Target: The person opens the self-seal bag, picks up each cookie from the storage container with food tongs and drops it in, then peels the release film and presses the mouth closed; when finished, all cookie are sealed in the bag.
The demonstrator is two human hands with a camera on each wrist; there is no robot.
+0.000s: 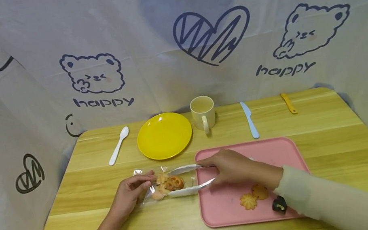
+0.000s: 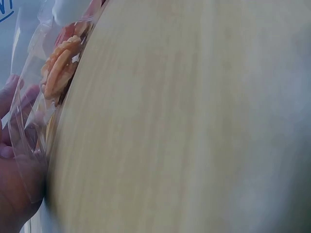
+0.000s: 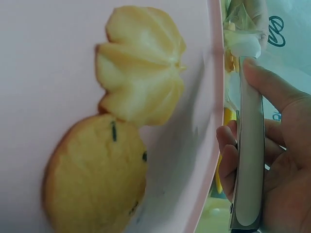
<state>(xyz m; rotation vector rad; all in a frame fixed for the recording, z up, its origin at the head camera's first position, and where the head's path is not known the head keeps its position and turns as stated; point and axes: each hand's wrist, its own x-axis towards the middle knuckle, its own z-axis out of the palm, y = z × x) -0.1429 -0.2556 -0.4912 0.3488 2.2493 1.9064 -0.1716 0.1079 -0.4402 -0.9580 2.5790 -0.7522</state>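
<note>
My left hand (image 1: 126, 197) pinches the left end of a clear plastic bag (image 1: 188, 176) lying on the table. Inside the bag are several cookies, a brown pretzel-shaped cookie (image 1: 174, 183) among them. From the right, my right hand (image 1: 233, 166) grips metal tongs (image 3: 249, 160), thumb along one arm and fingers round the other. Their white tips reach into the bag, one on either side of the cookies. The left wrist view shows a white tip (image 2: 68, 10) close to a cookie (image 2: 60, 73) behind the plastic.
Under my right forearm is a pink tray (image 1: 223, 215) bearing a flower-shaped cookie (image 1: 248, 201) and a round speckled cookie (image 1: 259, 191). Along the back stand a white spoon (image 1: 118, 146), yellow plate (image 1: 164, 135), cream mug (image 1: 203, 112), light-blue knife (image 1: 249, 120) and small orange utensil (image 1: 288, 103).
</note>
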